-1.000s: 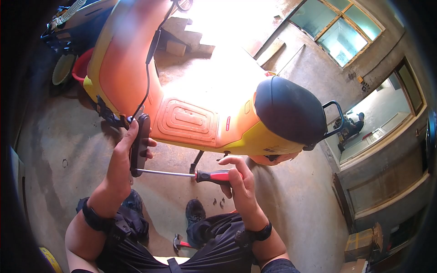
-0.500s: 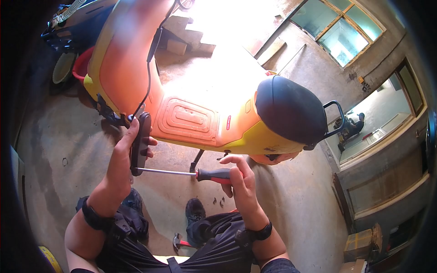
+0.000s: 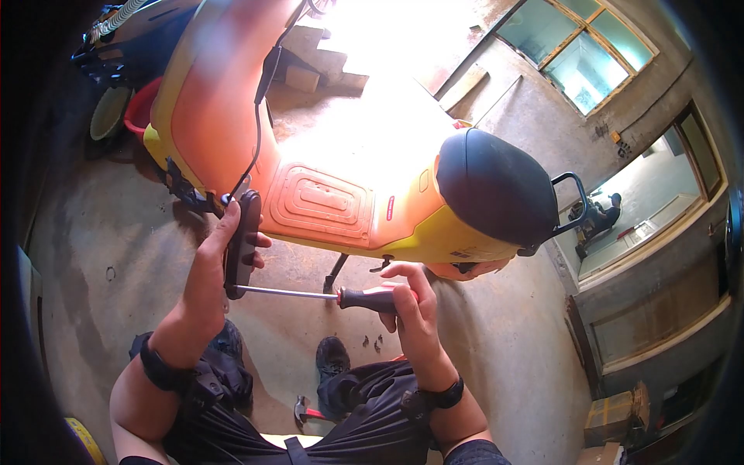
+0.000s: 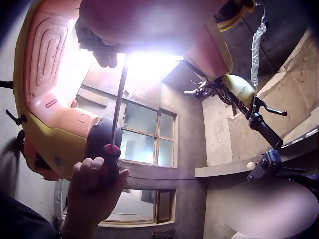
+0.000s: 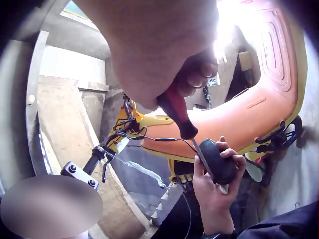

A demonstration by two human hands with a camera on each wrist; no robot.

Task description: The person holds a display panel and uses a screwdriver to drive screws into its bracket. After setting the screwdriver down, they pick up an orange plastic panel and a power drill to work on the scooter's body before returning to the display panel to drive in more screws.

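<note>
My left hand (image 3: 203,283) grips a black oblong part (image 3: 248,232) with rounded ends, thumb on the near side and fingertips showing past its far edge. A black cable (image 3: 258,132) runs up from its top end along the scooter. In my right hand (image 3: 418,322) is a screwdriver (image 3: 360,298) with a red and dark handle, held level, index finger raised and bent. Its metal shaft reaches left, the tip right at the lower end of the black part. The right wrist view shows the screwdriver (image 5: 182,114) pointing down at the black part (image 5: 218,162).
An orange and yellow scooter (image 3: 318,205) with a black seat (image 3: 496,186) stands just ahead. A hammer (image 3: 304,413) lies by my foot, with small pieces (image 3: 373,342) on the floor nearby. Cardboard boxes (image 3: 612,418) sit at the right; a person (image 3: 608,213) shows beyond an opening.
The screwdriver handle has turned about its length, its red side giving way to a dark one. Both hands and the black part have shifted only slightly.
</note>
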